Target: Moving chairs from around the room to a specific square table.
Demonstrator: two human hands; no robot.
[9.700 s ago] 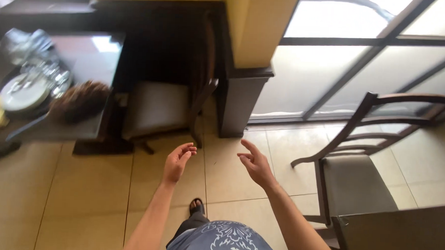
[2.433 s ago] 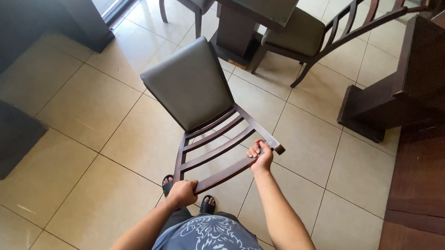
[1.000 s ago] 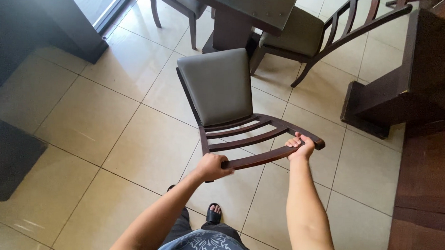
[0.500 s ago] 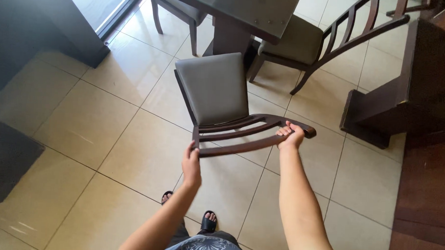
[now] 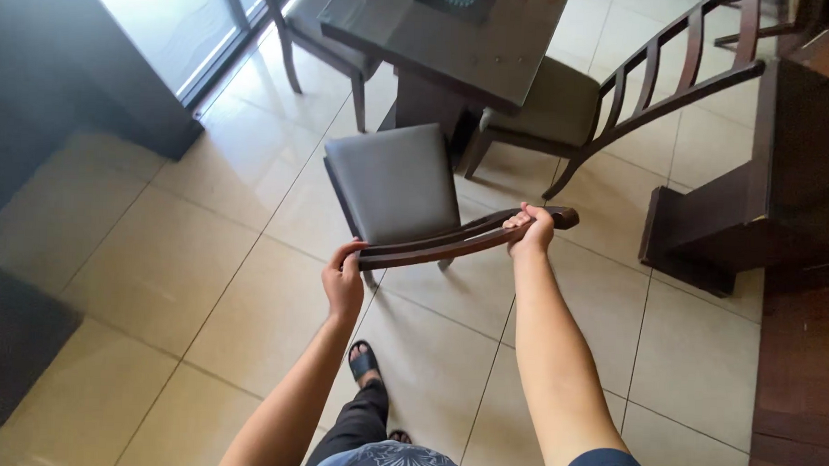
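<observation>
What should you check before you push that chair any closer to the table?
1. Right hand gripping the chair's top rail: ok.
2. Left hand gripping the rail's other end: ok, fingers curled over it.
3. Grey seat facing the glass-topped table: ok.
4. Gap to the second chair on the right: ok, apart.
5. Chair legs flat on the tiled floor: cannot tell, mostly hidden under the seat.
6. Sandalled foot away from the chair legs: ok.
</observation>
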